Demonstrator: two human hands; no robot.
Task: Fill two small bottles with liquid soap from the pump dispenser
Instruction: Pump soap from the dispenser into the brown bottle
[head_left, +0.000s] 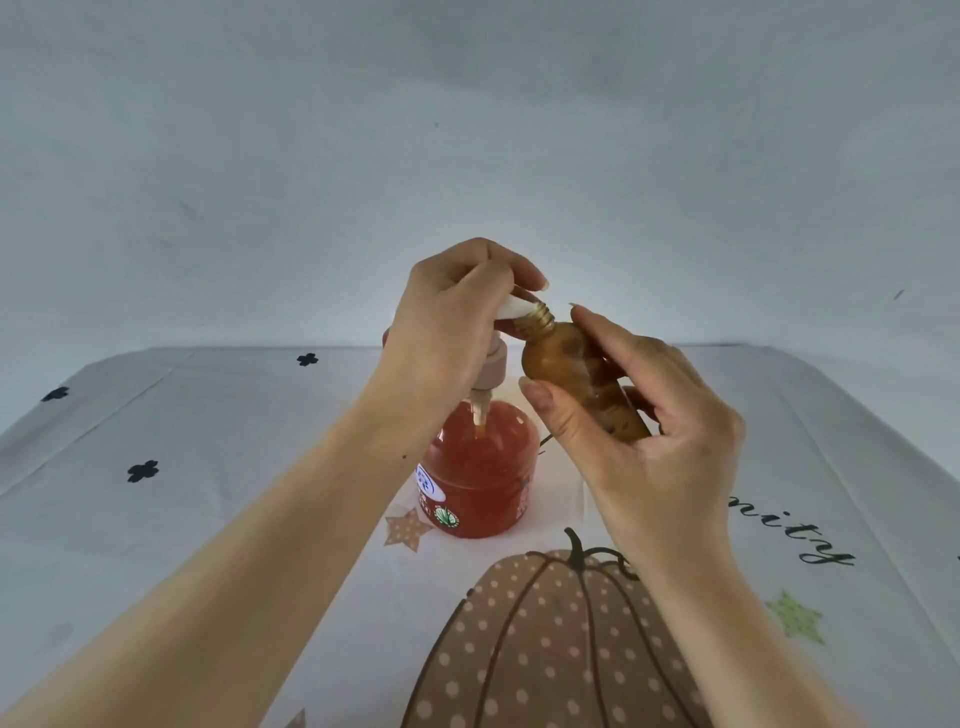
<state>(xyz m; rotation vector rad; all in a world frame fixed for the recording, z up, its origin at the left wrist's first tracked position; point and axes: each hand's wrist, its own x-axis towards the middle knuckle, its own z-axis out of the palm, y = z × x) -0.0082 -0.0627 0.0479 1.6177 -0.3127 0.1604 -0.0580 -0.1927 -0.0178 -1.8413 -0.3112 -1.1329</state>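
Our left hand (447, 317) curls over the pump (511, 307); our right hand (644, 410) grips the tilted bottle (566, 364), its neck touching the pump's spout.

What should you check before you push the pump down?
1. Cap off the small bottle: ok, bare threaded neck shows.
2. Spout of the pump head at the bottle's mouth: ok, tip meets it.
3. Fingers of the left hand curled over the pump head: ok.
4. Grip of the right hand on the bottle: ok.
5. Is the pump dispenser upright on the tablecloth: ok.
6. Room left inside the bottle: cannot tell.
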